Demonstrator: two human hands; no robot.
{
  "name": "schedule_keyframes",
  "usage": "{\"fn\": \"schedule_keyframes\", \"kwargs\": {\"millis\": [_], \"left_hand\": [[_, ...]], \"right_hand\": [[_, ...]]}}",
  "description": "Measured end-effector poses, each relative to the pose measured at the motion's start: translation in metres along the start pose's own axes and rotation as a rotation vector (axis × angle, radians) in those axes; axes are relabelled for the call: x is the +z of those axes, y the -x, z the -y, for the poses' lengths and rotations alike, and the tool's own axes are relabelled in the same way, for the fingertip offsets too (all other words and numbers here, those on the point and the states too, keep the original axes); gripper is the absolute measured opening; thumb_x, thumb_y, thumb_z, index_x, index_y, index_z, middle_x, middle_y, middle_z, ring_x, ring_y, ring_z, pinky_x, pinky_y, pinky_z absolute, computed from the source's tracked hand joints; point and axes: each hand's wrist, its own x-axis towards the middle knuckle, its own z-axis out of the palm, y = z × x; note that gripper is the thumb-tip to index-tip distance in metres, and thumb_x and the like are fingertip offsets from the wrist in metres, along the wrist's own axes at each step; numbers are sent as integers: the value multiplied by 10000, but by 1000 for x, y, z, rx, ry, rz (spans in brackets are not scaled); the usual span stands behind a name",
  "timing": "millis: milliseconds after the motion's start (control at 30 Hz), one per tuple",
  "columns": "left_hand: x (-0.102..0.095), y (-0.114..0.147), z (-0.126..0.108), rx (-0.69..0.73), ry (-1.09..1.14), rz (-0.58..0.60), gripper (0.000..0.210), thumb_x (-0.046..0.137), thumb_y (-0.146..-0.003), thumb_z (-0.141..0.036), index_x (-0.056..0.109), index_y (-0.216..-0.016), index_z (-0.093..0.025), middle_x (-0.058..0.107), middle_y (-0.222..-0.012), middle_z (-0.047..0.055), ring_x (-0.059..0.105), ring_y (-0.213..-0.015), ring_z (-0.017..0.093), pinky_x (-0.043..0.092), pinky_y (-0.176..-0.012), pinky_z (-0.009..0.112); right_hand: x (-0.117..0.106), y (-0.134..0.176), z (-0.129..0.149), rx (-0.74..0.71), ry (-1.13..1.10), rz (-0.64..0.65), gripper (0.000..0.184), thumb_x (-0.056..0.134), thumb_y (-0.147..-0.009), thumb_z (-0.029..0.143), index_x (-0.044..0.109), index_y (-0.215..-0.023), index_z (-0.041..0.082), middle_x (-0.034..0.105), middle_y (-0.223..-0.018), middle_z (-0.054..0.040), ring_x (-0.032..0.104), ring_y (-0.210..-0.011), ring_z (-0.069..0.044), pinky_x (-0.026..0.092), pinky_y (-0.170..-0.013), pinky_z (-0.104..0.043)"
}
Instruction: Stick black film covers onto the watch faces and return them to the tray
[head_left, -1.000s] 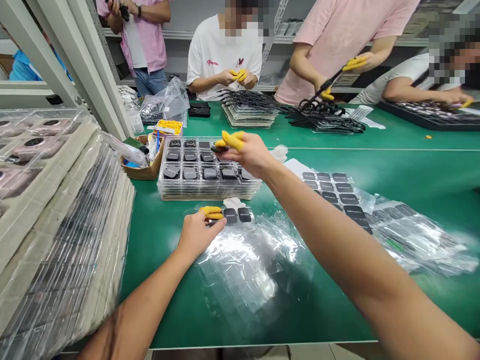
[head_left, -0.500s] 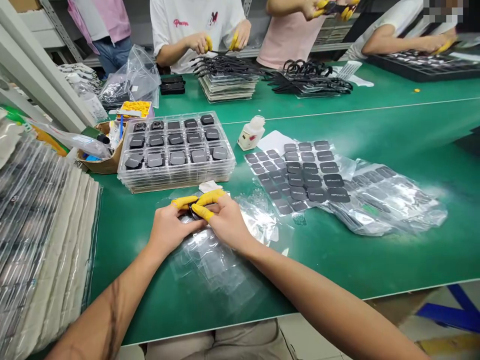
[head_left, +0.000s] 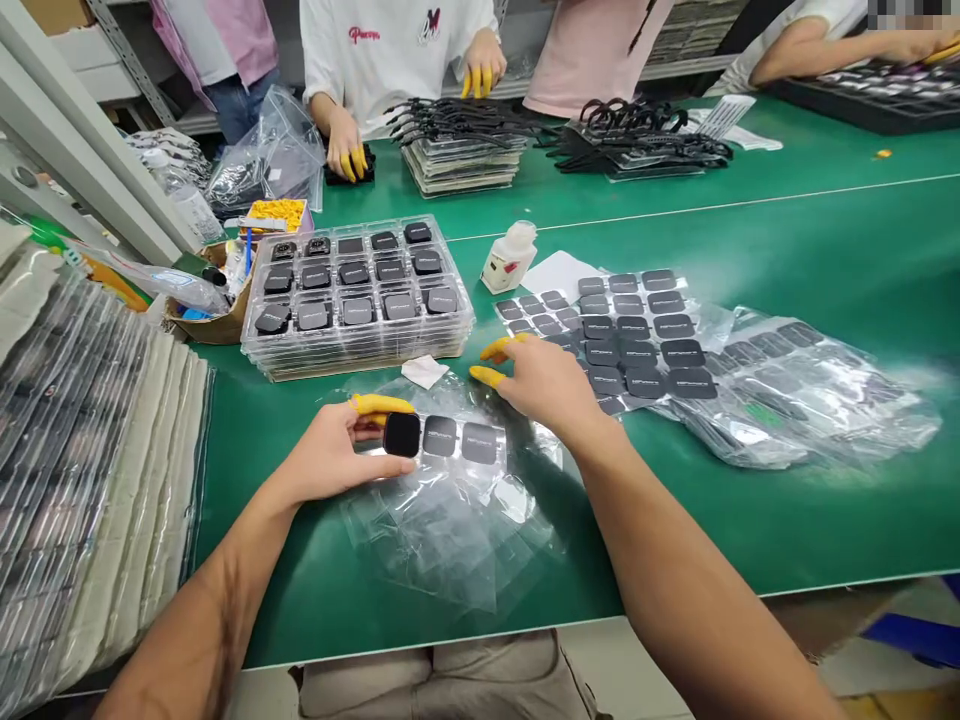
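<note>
My left hand [head_left: 341, 450] grips a black square watch body [head_left: 402, 435] by its edges, glossy face up. Its thumb and forefinger wear yellow finger cots. Just right of the watch body, a clear strip with two dark square film labels [head_left: 480, 443] lies over loose clear plastic films [head_left: 442, 540]. My right hand [head_left: 544, 385], also in yellow finger cots, hovers beside the dark label sheets [head_left: 634, 355], thumb and forefinger apart with nothing visible between them. A crumpled white wipe [head_left: 425, 371] lies between the hands.
Stacked clear trays [head_left: 352, 345] of watch bodies stand behind my left hand. Beyond my right hand is a small white bottle [head_left: 510, 257]. A tall tray stack [head_left: 142, 480] borders the left side. Across the green table [head_left: 750, 240], a co-worker's hand [head_left: 346, 145] touches black items.
My hands have parted. The right one has moved right, off the watch body, which now faces up in my left hand. The label strip has come into view. A co-worker's hand has reached down.
</note>
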Motion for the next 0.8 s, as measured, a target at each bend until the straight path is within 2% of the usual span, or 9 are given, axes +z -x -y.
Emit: {"fn": "schedule_keyframes", "kwargs": {"millis": [67, 167, 267, 367, 433, 533, 667, 800], "left_hand": [[1, 1, 0, -12, -6, 37, 637, 961, -667, -350, 754, -1246, -186, 779, -1260, 93, 741, -1170, 292, 561, -1143, 474], [6, -3, 8, 16, 3, 31, 627, 954, -667, -339, 758, -1243, -186, 781, -1248, 97, 746, -1143, 285, 577, -1114, 473], [11, -9, 19, 55, 35, -40, 613, 974, -633, -330, 780, -1199, -195, 796, -1199, 89, 760, -1087, 272, 600, -1074, 461], [16, -14, 27, 20, 152, -155, 673, 1004, -573, -326, 780, -1189, -173, 814, -1146, 101, 773, -1072, 287, 616, -1050, 464], [19, -17, 29, -10, 224, -198, 707, 1011, -552, -313, 773, -1199, -159, 822, -1120, 108, 780, -1072, 300, 619, -1048, 472], [21, -18, 30, 9, 252, -220, 663, 990, -565, -261, 778, -1186, -164, 829, -1097, 94, 784, -1070, 305, 611, -1061, 484], [22, -17, 31, 30, 237, -258, 618, 976, -587, -245, 783, -1168, -157, 826, -1114, 95, 778, -1099, 311, 603, -1075, 479], [24, -17, 32, 40, 228, -233, 610, 961, -602, -237, 782, -1180, -163, 828, -1112, 89, 786, -1079, 305, 616, -1062, 468]], "right_hand": [[15, -1, 11, -198, -34, -102, 177, 693, -960, 329, 808, -1054, 232, 781, -1089, -91, 703, -876, -255, 498, -738, -376], [38, -9, 27, -462, -189, -51, 202, 696, -977, 313, 812, -1128, 246, 798, -1139, -69, 722, -979, -239, 532, -817, -355], [43, -15, 27, -458, -152, -45, 178, 702, -966, 289, 828, -1086, 249, 806, -1077, -70, 720, -929, -240, 527, -780, -355], [29, -7, 22, -458, -243, -182, 181, 707, -965, 321, 817, -1086, 242, 785, -939, -61, 685, -799, -208, 514, -701, -337], [21, 8, 26, -558, -341, -253, 222, 688, -986, 356, 800, -1140, 242, 755, -901, -53, 654, -736, -178, 503, -649, -314], [25, 31, 43, -750, -299, -257, 231, 628, -1030, 369, 808, -1109, 248, 747, -952, -59, 652, -714, -150, 461, -574, -284], [39, 43, 57, -718, -195, -296, 225, 621, -1038, 362, 813, -1054, 246, 759, -958, -61, 679, -771, -159, 473, -601, -280], [40, 40, 59, -775, -173, -259, 217, 614, -1042, 367, 815, -1050, 287, 764, -951, -45, 679, -814, -166, 494, -645, -285]]}}
